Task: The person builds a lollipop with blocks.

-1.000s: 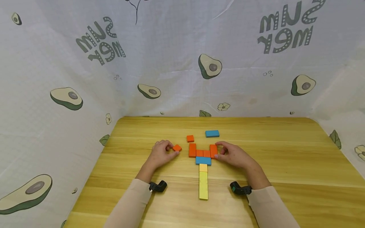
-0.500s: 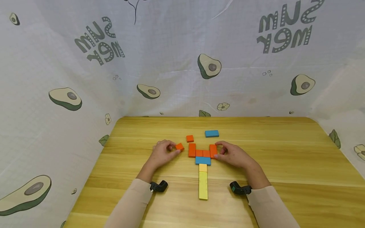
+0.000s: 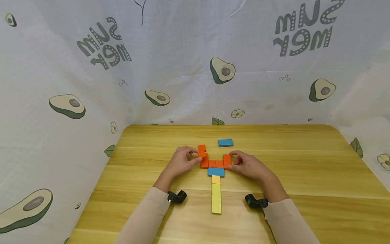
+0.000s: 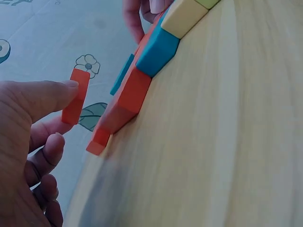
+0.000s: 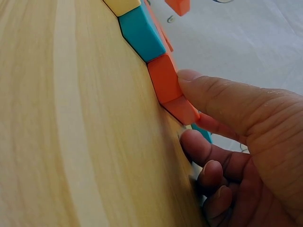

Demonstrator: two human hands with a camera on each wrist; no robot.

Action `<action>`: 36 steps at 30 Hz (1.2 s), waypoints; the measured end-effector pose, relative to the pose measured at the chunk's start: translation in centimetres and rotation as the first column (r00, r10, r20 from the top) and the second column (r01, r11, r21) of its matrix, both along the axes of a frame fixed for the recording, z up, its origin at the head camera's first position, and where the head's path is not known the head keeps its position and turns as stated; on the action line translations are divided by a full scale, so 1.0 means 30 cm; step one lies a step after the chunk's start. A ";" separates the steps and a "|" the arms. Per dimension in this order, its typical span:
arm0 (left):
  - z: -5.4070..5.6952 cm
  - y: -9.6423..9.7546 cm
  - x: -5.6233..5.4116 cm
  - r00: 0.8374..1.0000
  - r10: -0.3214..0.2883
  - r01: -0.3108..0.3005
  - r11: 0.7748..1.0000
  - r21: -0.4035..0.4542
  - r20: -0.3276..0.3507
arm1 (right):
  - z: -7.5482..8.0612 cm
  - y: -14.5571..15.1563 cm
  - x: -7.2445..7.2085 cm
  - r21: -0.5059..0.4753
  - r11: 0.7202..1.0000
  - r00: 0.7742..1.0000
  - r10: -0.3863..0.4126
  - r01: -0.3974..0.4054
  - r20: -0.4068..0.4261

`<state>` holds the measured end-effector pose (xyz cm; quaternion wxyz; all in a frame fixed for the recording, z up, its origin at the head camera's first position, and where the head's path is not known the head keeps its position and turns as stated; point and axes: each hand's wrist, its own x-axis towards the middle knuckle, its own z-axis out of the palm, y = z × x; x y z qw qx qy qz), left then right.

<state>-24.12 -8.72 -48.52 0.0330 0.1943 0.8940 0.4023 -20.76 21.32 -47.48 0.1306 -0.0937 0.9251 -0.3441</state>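
Observation:
In the head view, my left hand (image 3: 182, 161) pinches a small orange block (image 3: 201, 154) between thumb and index finger. The left wrist view shows this block (image 4: 76, 97) raised off the table. Below it lies the left long orange block (image 3: 205, 164), partly covered. My right hand (image 3: 251, 166) holds the right long orange block (image 3: 227, 160) by its outer side and far end, and that block lies on the table. Two orange squares (image 3: 216, 164) sit between the long blocks. Under them come a blue block (image 3: 216, 172), a small yellow block (image 3: 216, 179) and a long yellow-green block (image 3: 216, 200).
Another small orange block (image 3: 202, 147) lies just beyond the left long block. Farther back is a loose blue block (image 3: 225, 143). The wooden table (image 3: 289, 152) is bordered by a white printed cloth (image 3: 189, 61) behind and at the sides.
My left hand has carried the small orange block to the right, from beside the arrangement to above the left long block. The right hand stays at the right long block.

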 end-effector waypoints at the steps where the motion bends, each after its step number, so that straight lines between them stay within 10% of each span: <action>1: 0.003 0.008 -0.002 1.000 -0.006 0.006 1.000 -0.009 -0.002 | 0.001 -0.001 0.001 -0.002 1.000 1.000 -0.002 0.002 0.002; 14: 0.020 0.104 -0.034 0.994 -0.098 0.090 0.986 -0.143 -0.050 | 0.005 0.000 0.001 0.000 1.000 1.000 -0.003 0.003 0.012; 36: 0.053 0.231 -0.058 1.000 -0.003 0.000 0.937 -0.349 -0.008 | -0.002 0.006 -0.004 -0.017 1.000 1.000 0.010 -0.010 -0.001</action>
